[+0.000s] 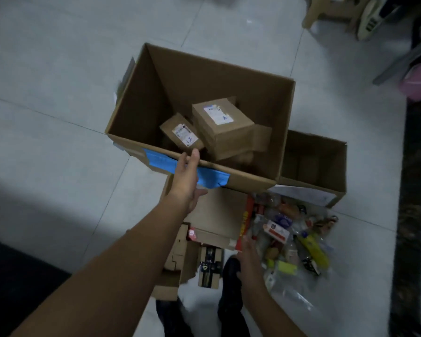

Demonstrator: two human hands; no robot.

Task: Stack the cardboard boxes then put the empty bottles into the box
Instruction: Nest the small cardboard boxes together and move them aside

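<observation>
A large open cardboard box (253, 98) stands on the floor, with blue tape on its near wall. Inside lie a small labelled box (180, 133) and a bigger labelled box (223, 127), tilted against each other. My left hand (186, 177) reaches over the near rim with straight fingers and holds nothing. My right hand (249, 257) hangs low beside a flattened cardboard piece with a red edge (216, 215), fingers relaxed. A pile of empty bottles (292, 237) lies on the floor to the right.
A smaller open box (326, 154) sits right of the large one. Folded cardboard pieces (180, 259) and a small dark-printed box (209, 266) lie by my feet. Stool legs (331, 13) and a pink object (418, 83) stand at the far right.
</observation>
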